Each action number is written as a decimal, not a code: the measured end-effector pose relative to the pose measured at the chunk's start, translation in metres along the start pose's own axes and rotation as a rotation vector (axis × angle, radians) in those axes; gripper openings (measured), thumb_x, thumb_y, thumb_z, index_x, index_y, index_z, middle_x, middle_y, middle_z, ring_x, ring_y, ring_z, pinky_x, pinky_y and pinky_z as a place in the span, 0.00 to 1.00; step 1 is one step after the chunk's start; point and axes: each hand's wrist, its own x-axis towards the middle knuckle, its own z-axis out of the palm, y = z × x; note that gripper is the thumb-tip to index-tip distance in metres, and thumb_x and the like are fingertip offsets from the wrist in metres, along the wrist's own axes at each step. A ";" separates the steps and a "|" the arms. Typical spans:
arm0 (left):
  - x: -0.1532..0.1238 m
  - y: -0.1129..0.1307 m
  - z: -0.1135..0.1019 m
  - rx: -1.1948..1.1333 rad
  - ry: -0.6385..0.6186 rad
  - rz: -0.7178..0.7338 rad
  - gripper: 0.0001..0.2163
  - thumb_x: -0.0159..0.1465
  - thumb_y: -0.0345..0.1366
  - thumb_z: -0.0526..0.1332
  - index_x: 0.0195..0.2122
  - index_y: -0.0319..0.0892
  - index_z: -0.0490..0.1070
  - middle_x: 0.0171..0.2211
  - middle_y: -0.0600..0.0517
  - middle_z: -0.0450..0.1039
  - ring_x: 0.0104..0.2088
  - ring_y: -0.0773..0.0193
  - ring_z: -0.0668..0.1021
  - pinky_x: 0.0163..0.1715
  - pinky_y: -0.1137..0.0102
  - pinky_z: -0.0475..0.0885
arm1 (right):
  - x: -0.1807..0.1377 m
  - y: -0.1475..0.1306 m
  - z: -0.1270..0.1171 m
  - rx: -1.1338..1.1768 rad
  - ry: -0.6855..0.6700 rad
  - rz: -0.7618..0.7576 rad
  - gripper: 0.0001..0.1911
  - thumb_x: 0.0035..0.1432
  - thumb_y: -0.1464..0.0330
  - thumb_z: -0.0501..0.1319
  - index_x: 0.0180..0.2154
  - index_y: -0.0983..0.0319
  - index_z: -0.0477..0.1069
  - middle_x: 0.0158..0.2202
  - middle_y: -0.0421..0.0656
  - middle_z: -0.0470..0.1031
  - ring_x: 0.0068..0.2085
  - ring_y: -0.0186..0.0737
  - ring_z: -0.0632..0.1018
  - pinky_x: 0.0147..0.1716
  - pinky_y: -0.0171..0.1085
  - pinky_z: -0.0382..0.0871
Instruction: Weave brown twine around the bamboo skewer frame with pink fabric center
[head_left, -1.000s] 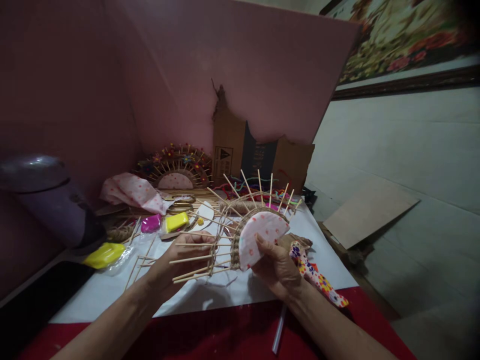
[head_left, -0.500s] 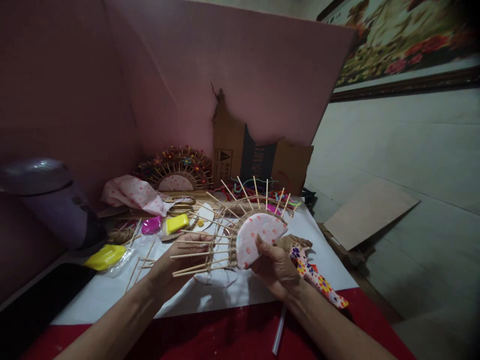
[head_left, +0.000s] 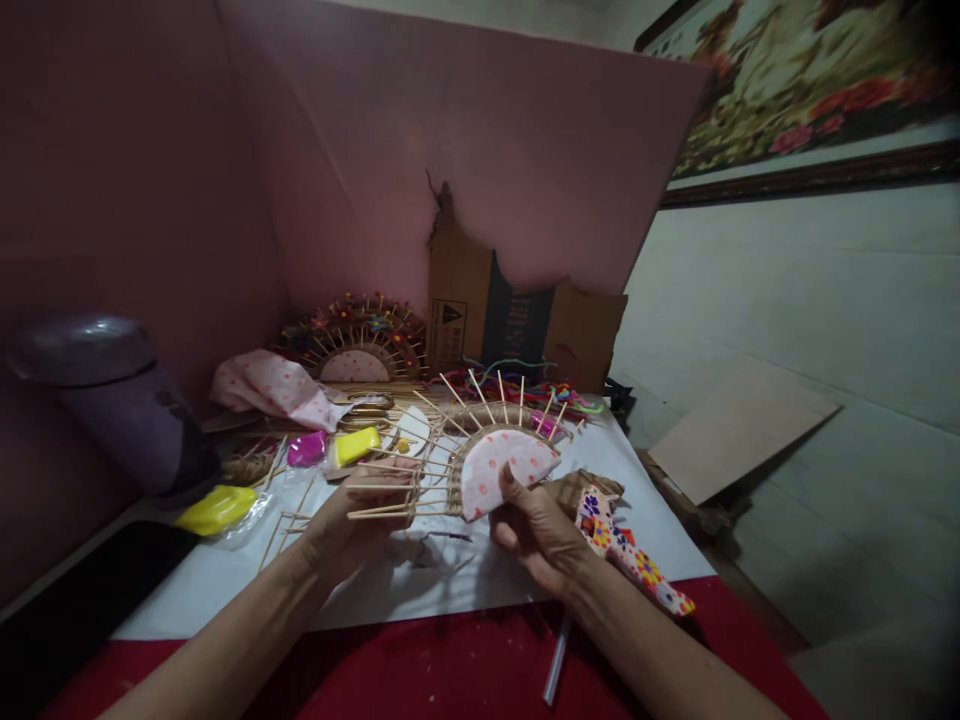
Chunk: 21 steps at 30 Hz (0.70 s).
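Between my hands is a half-round woven stick fan (head_left: 506, 475), its flat centre covered in pink dotted cloth. Thin wooden sticks radiate from it, with twine woven round the cloth edge. My right hand (head_left: 536, 530) pinches the cloth-covered part, thumb in front and fingers behind. At the fan's left end, my left hand (head_left: 367, 510) curls round the ends of several sticks and the outer twine; its fingertips are partly hidden. A similar finished-looking fan (head_left: 354, 345) with small coloured flowers leans at the back.
Left lie yellow clay (head_left: 217, 508), a purple packet (head_left: 306, 448), a yellow packet (head_left: 356, 446) and pink cloth (head_left: 270, 385). A purple bottle (head_left: 127, 410) stands beyond a black slab (head_left: 97, 580). Torn cardboard (head_left: 517, 320) stands behind; a flowered strip (head_left: 637, 560) and clear stick (head_left: 556, 660) lie right.
The fan has tilted, and its cloth centre has shifted slightly left. Both hands keep their hold on it. The view has shifted a little.
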 end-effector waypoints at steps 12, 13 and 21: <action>0.010 -0.004 -0.009 0.008 0.053 0.026 0.05 0.48 0.24 0.61 0.27 0.35 0.69 0.17 0.59 0.57 0.15 0.77 0.57 0.15 0.79 0.56 | -0.002 -0.001 -0.001 -0.102 -0.013 0.294 0.13 0.59 0.68 0.53 0.29 0.72 0.66 0.26 0.54 0.76 0.22 0.33 0.77 0.16 0.24 0.68; 0.010 -0.004 -0.009 0.011 0.060 0.027 0.05 0.48 0.24 0.61 0.27 0.35 0.69 0.17 0.59 0.57 0.15 0.77 0.58 0.15 0.79 0.56 | -0.009 -0.004 0.000 -0.158 -0.033 0.305 0.14 0.59 0.65 0.53 0.30 0.72 0.66 0.27 0.55 0.76 0.22 0.34 0.77 0.13 0.24 0.65; 0.009 -0.001 -0.006 -0.017 0.053 -0.022 0.05 0.49 0.23 0.61 0.27 0.35 0.70 0.19 0.56 0.63 0.16 0.76 0.61 0.15 0.78 0.57 | -0.064 -0.061 -0.053 -0.947 0.349 -0.314 0.17 0.53 0.55 0.56 0.36 0.63 0.69 0.28 0.45 0.74 0.21 0.34 0.73 0.15 0.30 0.63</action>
